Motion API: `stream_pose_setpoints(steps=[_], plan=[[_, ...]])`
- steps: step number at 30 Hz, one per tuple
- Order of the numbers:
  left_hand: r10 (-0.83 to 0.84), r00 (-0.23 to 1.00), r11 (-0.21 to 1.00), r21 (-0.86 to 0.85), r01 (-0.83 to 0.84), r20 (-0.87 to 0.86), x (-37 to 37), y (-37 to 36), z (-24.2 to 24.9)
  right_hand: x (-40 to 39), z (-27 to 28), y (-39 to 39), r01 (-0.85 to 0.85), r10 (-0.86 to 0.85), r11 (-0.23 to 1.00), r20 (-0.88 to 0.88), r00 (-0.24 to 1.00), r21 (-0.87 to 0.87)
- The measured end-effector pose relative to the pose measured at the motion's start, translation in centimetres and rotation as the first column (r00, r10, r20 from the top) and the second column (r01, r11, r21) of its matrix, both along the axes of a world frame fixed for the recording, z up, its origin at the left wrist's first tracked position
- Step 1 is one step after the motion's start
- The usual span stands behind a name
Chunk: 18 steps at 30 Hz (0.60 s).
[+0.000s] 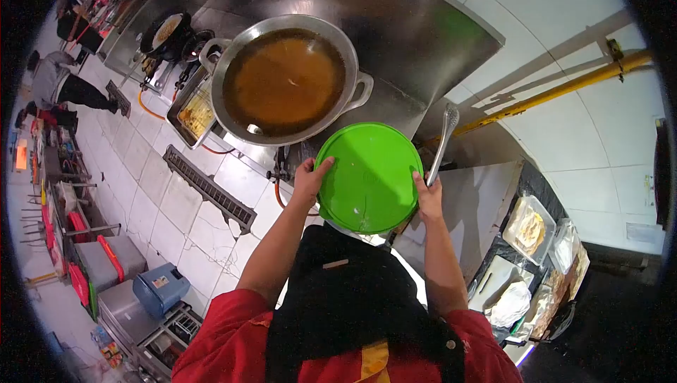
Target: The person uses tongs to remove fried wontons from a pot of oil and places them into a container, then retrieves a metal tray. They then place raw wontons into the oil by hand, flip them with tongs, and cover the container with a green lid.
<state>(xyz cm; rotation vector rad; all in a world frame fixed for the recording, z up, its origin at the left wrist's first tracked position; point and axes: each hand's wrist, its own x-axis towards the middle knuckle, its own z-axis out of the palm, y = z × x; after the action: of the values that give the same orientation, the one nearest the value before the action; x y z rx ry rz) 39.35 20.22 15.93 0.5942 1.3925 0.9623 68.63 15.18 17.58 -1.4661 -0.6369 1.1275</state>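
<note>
A round bright green plastic lid is in front of my body, held by both hands at its sides. My left hand grips the left edge, thumb on top. On the right edge, my right hand is closed, and metal tongs with a perforated tip point up from it. A pale rim shows under the lid's lower edge; what lies beneath is hidden. Just beyond the lid stands a large two-handled metal wok holding brown liquid.
Left of the wok is a metal tray with yellowish food; a black pan sits farther off. A plastic container and bags lie at right. A yellow pipe runs along the wall. A floor grate and people are at left.
</note>
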Motion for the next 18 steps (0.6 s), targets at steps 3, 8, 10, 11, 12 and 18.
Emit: stream_pose_setpoints(steps=[3, 8, 10, 11, 12, 18], plan=[[0.032, 0.994, 0.999, 0.028, -0.029, -0.107, 0.4, 0.4, 1.6, 1.7, -2.0, 1.0, -0.058, 0.075, 0.995, 0.226, 0.971, -0.082], [-0.047, 0.968, 0.978, 0.186, 0.095, -0.247, -0.5, 0.5, -2.2, 1.8, 0.6, 0.1, -0.07, 0.115, 0.989, 0.381, 0.918, -0.129], [-0.08, 0.955, 0.985, 0.126, 0.12, -0.287, -0.5, 0.4, -1.5, 1.0, 2.3, -0.1, -0.061, 0.096, 0.993, 0.378, 0.921, -0.105], [-0.105, 0.953, 0.98, 0.131, 0.147, -0.284, -1.0, 0.3, -1.4, 1.0, 3.0, -0.3, -0.071, 0.096, 0.994, 0.377, 0.921, -0.081], [-0.086, 0.899, 0.976, 0.145, 0.162, -0.43, -0.9, 0.3, -0.6, 2.1, -0.7, -0.4, -0.11, 0.11, 0.994, 0.245, 0.963, -0.014], [-0.159, 0.957, 0.985, 0.025, 0.17, -0.242, -0.6, 0.5, -1.2, 2.1, -2.2, -1.7, -0.09, 0.083, 0.996, 0.288, 0.954, 0.01]])
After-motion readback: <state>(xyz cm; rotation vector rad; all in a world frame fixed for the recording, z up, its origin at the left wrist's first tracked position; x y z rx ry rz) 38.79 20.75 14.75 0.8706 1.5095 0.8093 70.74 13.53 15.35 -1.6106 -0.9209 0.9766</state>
